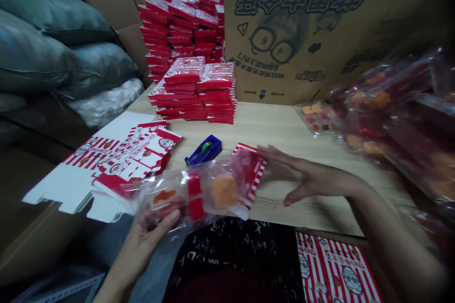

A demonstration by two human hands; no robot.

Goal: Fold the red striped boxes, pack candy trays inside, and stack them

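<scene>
Cradling a clear plastic bag (170, 199) of orange and red sweets in a half-closed left hand (142, 246), with the thumb pressing on the film from above and the fingers curving beneath. Holding the bag tilted over the near edge of a pale wood-grain counter (295, 128), between both hands. Reaching toward its far end with a wide-open right hand (305, 175), fingers (272, 154) spreading apart and touching a red-and-white striped card (256, 170), with no closed grip showing. Glinting across the crinkled film, a red band (195, 196) and a round orange sweet (224, 191) pressing against the plastic.

Lying flat on the left of the counter, white box blanks (88, 175) printed with red stripes, overlapping a partly folded red-and-white box (142, 151). Sitting just beyond the bag, a blue tape dispenser (203, 150). Rising behind it, tidy stacks of red-and-white boxes (192, 90), with taller stacks (177, 28) farther back. Standing along the back, a cardboard carton (295, 28) printed with a bespectacled cartoon face. Bulging at the left, grey-green sacks (53, 52). Piling up at the right, blurred bags of sweets (387, 118). Showing at the bottom right, striped printed sheets (337, 265).
</scene>
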